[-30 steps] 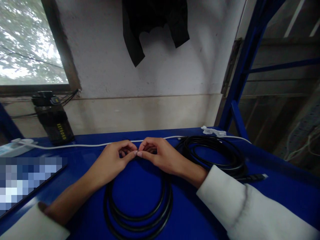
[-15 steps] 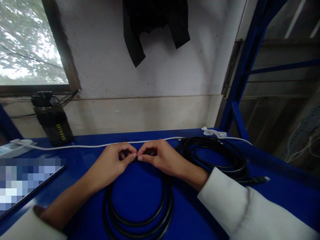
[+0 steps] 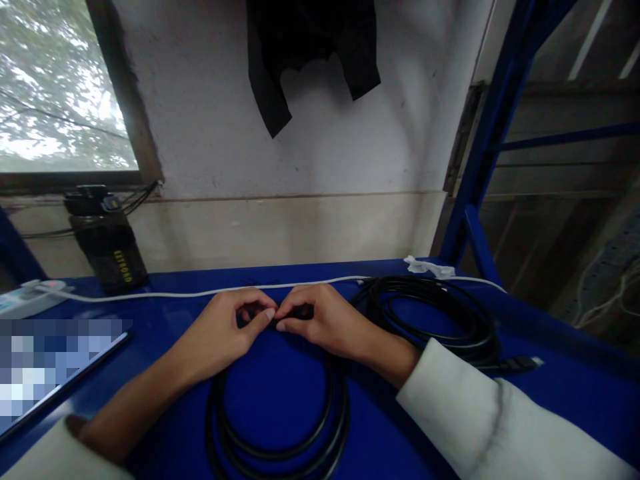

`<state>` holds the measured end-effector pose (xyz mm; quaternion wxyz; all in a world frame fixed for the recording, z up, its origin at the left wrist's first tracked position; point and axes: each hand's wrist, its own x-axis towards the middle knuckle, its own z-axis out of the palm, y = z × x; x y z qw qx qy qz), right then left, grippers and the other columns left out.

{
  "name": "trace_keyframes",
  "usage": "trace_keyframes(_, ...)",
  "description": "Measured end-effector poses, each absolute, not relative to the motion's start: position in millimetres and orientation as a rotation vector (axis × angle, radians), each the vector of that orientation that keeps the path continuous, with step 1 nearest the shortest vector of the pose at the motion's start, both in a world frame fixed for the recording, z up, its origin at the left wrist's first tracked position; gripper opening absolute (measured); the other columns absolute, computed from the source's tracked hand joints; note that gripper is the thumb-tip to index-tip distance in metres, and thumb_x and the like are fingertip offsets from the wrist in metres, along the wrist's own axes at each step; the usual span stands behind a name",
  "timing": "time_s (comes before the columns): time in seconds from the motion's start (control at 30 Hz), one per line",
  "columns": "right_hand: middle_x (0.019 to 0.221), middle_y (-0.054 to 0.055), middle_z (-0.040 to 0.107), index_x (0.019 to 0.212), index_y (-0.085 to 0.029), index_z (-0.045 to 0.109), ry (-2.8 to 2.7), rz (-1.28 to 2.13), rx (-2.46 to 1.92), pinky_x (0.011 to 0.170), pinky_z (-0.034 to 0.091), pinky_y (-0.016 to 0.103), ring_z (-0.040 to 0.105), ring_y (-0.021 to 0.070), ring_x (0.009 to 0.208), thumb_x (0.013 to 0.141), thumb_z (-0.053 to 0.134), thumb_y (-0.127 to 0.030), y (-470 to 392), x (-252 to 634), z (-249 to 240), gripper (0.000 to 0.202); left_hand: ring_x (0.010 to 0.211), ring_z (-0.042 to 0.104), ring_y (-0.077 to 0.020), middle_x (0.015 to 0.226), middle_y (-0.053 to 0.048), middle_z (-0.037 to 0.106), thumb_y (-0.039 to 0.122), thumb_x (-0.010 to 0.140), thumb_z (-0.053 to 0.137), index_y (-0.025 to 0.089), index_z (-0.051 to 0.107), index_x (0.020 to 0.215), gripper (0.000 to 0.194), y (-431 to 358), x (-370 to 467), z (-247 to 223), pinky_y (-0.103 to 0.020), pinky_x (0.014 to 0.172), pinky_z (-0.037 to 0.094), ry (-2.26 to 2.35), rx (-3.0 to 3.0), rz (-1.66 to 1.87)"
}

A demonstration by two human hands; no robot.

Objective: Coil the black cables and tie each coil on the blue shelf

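Observation:
A coiled black cable lies on the blue table, its far side hidden by my hands. My left hand and my right hand meet at the top of this coil, thumbs and index fingers pinched close together. Something small and dark shows between the fingertips, too small to make out. Beside my right wrist lies a second black cable coil, with its connector pointing right.
At the back left stands a dark bottle. A tablet-like device and a white power strip lie left. A white cord runs along the back, near crumpled white plastic. Blue posts rise at right.
The fingertips of my right hand have shifted slightly, with thumb and index finger a little further apart. The hands stay at the top of the coil.

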<state>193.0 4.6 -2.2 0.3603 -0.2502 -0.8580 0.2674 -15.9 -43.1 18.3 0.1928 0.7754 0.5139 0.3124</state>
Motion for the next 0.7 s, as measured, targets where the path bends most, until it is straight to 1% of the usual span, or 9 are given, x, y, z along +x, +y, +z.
trace_keyframes(0.27,0.091,0.002,0.079,0.093,-0.019,0.082,-2.231,0.638,-0.657,0.081,0.05,0.027,0.071,0.0168,0.086,0.083,0.085,-0.009,4.6,193.4,-1.8,0.015,0.085,0.069,-0.0222,0.09,-0.001,0.079,0.033,0.093,0.064,0.023,0.079,0.095,0.018,-41.5,-16.7,17.2,-0.032,0.077,0.045,1.469,2.222,0.838)
trace_keyframes(0.47,0.095,0.002,0.078,0.098,-0.022,0.083,-2.271,0.558,-0.651,0.084,0.049,0.028,0.071,0.0178,0.09,0.086,0.081,-0.01,7.9,197.2,-1.3,0.017,0.093,0.07,-0.0232,0.097,-0.002,0.079,0.031,0.094,0.065,0.025,0.08,0.101,0.018,-41.7,-16.2,13.9,-0.035,0.085,0.048,1.405,2.238,0.86)
trace_keyframes(0.53,0.096,0.003,0.078,0.099,-0.023,0.083,-2.273,0.542,-0.647,0.085,0.049,0.029,0.071,0.018,0.09,0.087,0.079,-0.009,9.3,198.8,-1.4,0.018,0.095,0.07,-0.0237,0.1,-0.002,0.079,0.032,0.095,0.065,0.026,0.081,0.104,0.02,-41.8,-15.5,13.4,-0.035,0.085,0.048,1.394,2.25,0.862)
trace_keyframes(0.7,0.094,0.002,0.078,0.095,-0.021,0.082,-2.272,0.534,-0.659,0.085,0.049,0.029,0.071,0.0174,0.09,0.088,0.077,-0.007,10.5,201.1,-1.5,0.017,0.098,0.07,-0.0239,0.105,-0.004,0.079,0.035,0.099,0.06,0.025,0.078,0.111,0.024,-39.7,-15.1,11.9,-0.036,0.088,0.05,1.407,2.273,0.9)
